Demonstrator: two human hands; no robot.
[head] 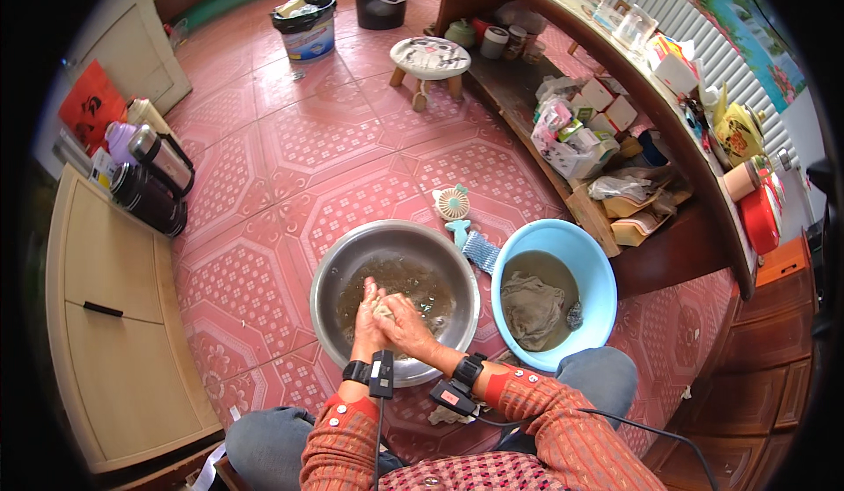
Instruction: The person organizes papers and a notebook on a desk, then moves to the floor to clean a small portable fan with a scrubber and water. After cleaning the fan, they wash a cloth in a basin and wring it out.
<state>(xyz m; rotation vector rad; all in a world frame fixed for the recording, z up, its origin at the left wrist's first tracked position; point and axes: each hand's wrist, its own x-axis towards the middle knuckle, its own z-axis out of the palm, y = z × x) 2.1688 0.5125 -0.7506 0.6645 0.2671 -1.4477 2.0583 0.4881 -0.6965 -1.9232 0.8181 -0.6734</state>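
Over a stainless steel basin (330,273) of murky water, my left hand (366,325) and my right hand (412,329) are pressed together. A small pale wad, apparently cloth (382,309), shows between them; most of it is hidden by my fingers. To the right of the basin stands a light-blue plastic tub (597,273) holding grey-brown water. In it lies a soaked grey cloth (533,310), with a dark scourer-like ball (574,316) beside it. Both wrists wear black straps with cabled boxes.
A small fan (453,203) and a blue-white woven piece (481,252) lie on the tiled floor (290,280) behind the basin and tub. Further off are a round stool (430,57) and a lined bin (310,33). Vacuum flasks (151,188) stand left, a cluttered shelf (514,89) right.
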